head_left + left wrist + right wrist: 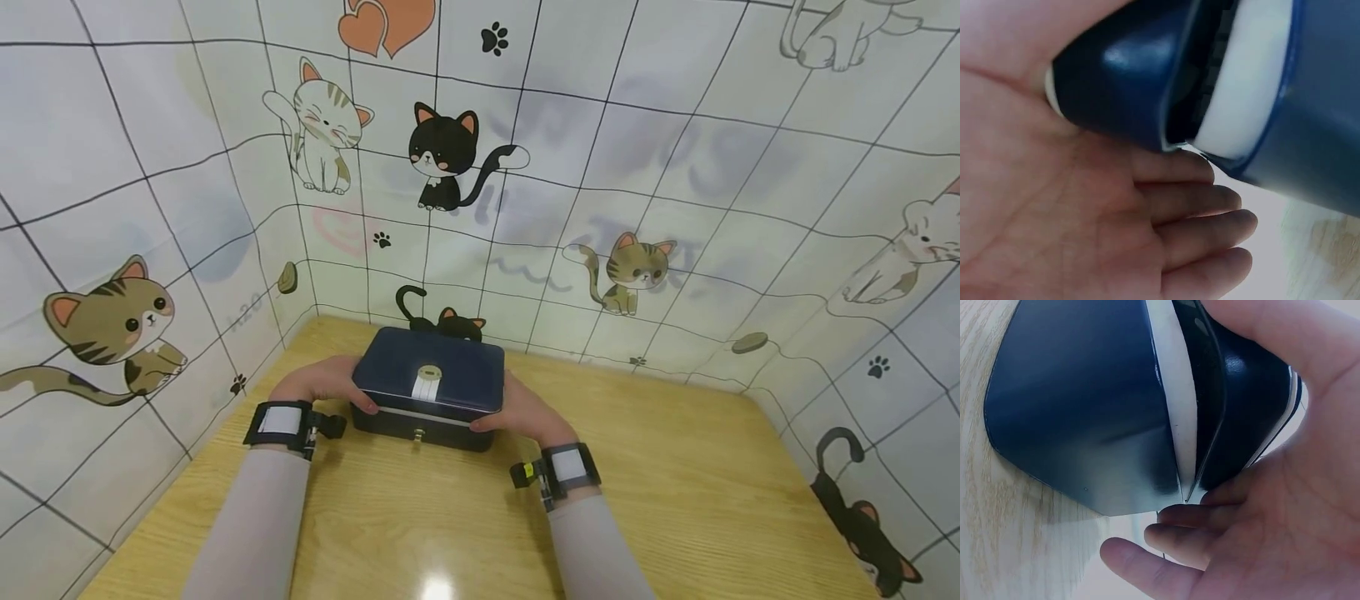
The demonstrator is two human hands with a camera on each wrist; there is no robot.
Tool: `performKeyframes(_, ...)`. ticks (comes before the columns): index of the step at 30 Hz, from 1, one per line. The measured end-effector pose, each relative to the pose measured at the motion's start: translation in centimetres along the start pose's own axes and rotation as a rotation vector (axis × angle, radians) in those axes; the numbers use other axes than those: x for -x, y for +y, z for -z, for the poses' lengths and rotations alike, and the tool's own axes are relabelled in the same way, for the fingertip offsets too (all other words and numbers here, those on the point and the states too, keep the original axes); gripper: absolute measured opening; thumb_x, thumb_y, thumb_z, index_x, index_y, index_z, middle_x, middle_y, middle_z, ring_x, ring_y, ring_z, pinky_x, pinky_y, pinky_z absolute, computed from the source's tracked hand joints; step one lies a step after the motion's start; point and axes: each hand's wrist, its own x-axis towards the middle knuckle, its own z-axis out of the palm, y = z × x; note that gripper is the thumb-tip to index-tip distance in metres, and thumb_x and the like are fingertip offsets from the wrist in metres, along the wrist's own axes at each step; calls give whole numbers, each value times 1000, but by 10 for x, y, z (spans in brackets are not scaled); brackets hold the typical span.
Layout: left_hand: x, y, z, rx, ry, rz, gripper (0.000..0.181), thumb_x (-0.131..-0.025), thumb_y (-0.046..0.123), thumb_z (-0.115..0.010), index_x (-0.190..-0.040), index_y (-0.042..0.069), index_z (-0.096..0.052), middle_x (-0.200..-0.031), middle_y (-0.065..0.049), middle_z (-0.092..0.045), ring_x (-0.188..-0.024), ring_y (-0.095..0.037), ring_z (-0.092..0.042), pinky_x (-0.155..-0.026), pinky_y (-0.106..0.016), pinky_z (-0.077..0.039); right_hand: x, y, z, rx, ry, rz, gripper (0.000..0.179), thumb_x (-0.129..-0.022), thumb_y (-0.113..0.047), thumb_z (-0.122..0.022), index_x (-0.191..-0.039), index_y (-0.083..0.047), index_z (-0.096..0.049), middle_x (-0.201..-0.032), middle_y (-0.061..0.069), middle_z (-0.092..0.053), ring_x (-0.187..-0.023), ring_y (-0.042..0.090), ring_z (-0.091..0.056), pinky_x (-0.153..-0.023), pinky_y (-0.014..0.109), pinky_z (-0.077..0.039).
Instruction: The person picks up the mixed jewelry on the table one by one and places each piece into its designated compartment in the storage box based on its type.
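Note:
A dark blue box (457, 434) sits on the wooden table, a small metal clasp (419, 434) on its front. Its lid (390, 358) bears a gold oval badge and a white stripe, and stands slightly raised. My left hand (322, 382) grips the lid's left end, thumb at the front edge. At the other end, my right hand (527, 410) holds the lid the same way. Both wrist views show a narrow gap under the lid, beside a white inner rim (1250, 75). In the right wrist view, the fingers (1179, 544) extend along the box's end.
The wooden table (660, 492) reaches toward me and to the right. Behind and beside it hangs a cat-printed, grid-lined cloth wall (570, 208), close behind the box. Each wrist wears a strapped camera, like the right one (525, 475).

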Motion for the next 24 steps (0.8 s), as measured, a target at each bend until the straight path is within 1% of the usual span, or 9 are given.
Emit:
performKeyframes(6,-1,2,-1,-8,-5,23,103,-67,33,-95,-152,-3,-50,-145,-19,-65,-132,-34,-60,-117,-56,-44,1,-1,0,36,14,-18,124,-66,-18,-97,-167,-14,-24,-163,9,-46,-144,26,-49,-123,48,-36)
performKeyframes(10,0,2,-1,-20,-7,21,103,-65,33,-95,-152,-1,-52,-147,-18,-64,-135,-34,-58,-118,-57,-43,2,-1,0,48,20,-51,127,-65,-18,-97,-167,-14,-22,-163,11,-47,-144,27,-49,-124,50,-36)
performKeyframes(14,0,2,-1,-14,-8,25,102,-64,31,-95,-151,0,-53,-147,-17,-64,-135,-35,-58,-118,-58,-43,3,-2,-1,71,24,-76,128,-65,-21,-97,-168,-12,-21,-161,14,-48,-143,29,-50,-123,52,-38)
performKeyframes(19,0,2,-2,-28,-2,27,97,-62,30,-95,-147,0,-57,-143,-16,-67,-131,-34,-60,-116,-58,-44,2,-3,0,95,16,-76,127,-65,-22,-97,-167,-11,-23,-161,14,-49,-144,30,-51,-123,52,-39)
performKeyframes(24,-1,1,-2,-36,-7,25,97,-62,29,-96,-147,2,-58,-143,-15,-67,-132,-34,-60,-116,-58,-45,2,-4,0,106,5,-70,127,-65,-21,-98,-167,-10,-24,-162,14,-49,-145,30,-50,-123,51,-39)
